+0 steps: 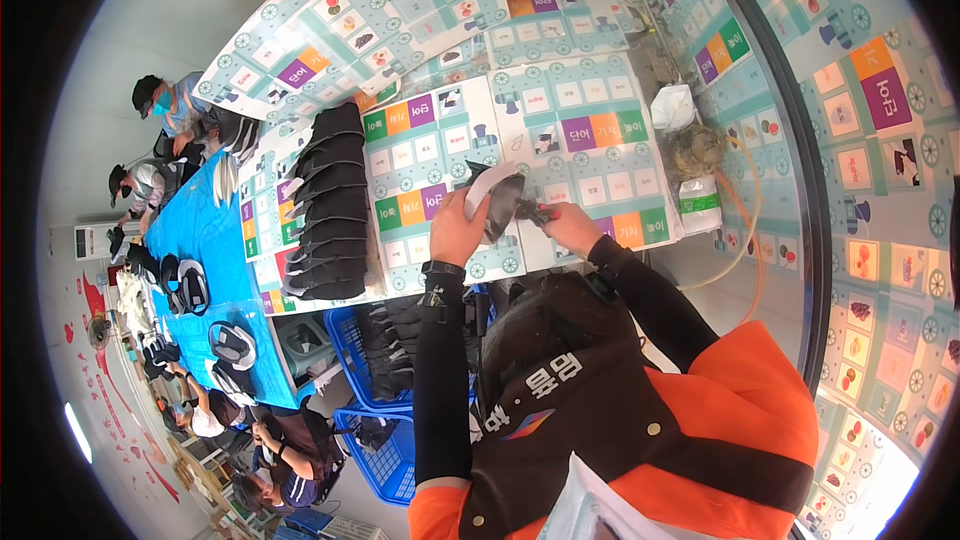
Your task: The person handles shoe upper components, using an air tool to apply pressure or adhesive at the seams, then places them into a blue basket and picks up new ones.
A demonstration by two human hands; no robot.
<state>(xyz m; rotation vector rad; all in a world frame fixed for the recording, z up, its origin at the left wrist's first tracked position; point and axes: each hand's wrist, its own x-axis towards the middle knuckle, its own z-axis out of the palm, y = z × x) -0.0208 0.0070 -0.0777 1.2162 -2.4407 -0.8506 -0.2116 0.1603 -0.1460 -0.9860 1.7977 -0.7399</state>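
My left hand (455, 230) is closed on the near left side of a dark grey curved piece with a pale band along its edge (505, 202), held just over the printed worktable (585, 100). The exact kind of the piece does not show. At its right side, my right hand (573, 230) grips a small hand tool with a dark head and a red part (538, 211). The tool's head is close to the piece; whether they touch I cannot tell. To the left, a long row of overlapping black curved pieces (330, 205) lies on the table.
Blue plastic baskets (375, 455) with dark pieces stand below the table's near edge. Large printed boards (350, 25) lean at the back left. A white bag-like object (673, 107) sits at the right edge. Several people work around a blue-covered table (200, 230) at left.
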